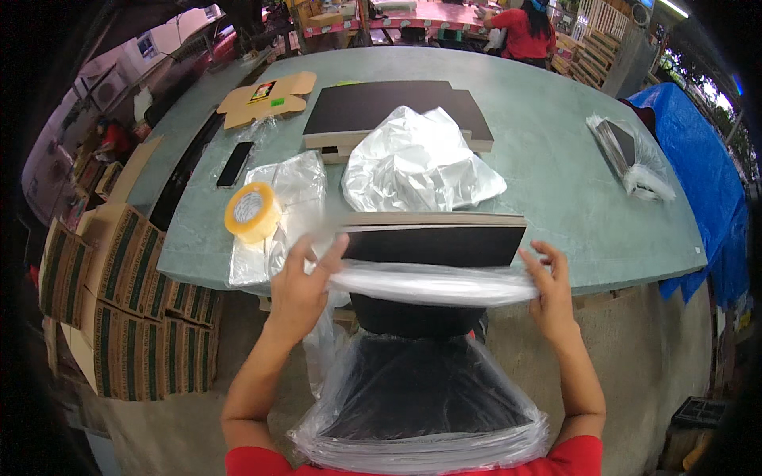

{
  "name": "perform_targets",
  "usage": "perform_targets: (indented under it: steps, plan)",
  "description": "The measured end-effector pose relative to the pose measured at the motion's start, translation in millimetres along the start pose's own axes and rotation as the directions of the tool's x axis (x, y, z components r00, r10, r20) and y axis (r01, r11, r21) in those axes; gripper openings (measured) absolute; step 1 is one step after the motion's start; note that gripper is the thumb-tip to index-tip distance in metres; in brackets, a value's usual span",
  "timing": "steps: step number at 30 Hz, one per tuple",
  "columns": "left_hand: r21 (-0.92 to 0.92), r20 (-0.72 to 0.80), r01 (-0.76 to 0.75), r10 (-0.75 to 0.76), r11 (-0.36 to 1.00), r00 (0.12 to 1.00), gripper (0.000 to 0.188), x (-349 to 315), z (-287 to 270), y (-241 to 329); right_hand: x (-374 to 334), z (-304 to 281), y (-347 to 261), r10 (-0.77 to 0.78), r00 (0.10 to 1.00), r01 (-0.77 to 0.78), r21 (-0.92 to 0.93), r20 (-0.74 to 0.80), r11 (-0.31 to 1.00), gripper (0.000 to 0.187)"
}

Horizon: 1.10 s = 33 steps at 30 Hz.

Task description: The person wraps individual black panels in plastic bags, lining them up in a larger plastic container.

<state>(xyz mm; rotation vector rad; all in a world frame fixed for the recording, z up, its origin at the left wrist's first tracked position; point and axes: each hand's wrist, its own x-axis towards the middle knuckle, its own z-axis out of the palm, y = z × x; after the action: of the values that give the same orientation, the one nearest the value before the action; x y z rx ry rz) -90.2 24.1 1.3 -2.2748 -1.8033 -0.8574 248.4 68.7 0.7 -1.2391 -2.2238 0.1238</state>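
Observation:
A stack of black boards with pale edges stands at the table's near edge, its faces toward me. A clear plastic bag stretches across its lower part in a bunched band. My left hand grips the band's left end, its fingertips partly blurred. At the right end, my right hand holds the plastic between thumb and fingers. Below, close to my body, a black board pack lies wrapped in clear plastic. Crumpled clear bags lie on the table behind the upright stack.
A yellow tape roll sits on flat plastic bags at left, near a black phone. Farther back are more black boards and flattened cardboard. A bagged pack lies right. Cartons stand left; a person is beyond.

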Motion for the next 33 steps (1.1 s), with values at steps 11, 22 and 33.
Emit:
perform_targets:
  steps: [11,22,33]
  plan:
    - [0.085,-0.084,-0.111,0.118,0.990,0.989,0.060,3.7,-12.2,5.3,10.1,-5.3,-8.0,-0.018,0.996,0.019,0.010,-0.086,1.000,0.053]
    - [-0.765,0.245,0.277,-0.136,0.581,0.960,0.041,-6.4,-29.4,-19.8,-0.2,-24.0,22.2,0.249,0.960,-0.271,0.646,0.128,0.713,0.034]
    - [-0.434,0.824,0.798,0.174,-0.419,0.540,0.043,-107.9,54.2,-45.1,-119.1,84.2,70.9,-0.197,0.463,-0.797,0.308,0.864,-0.520,0.034]
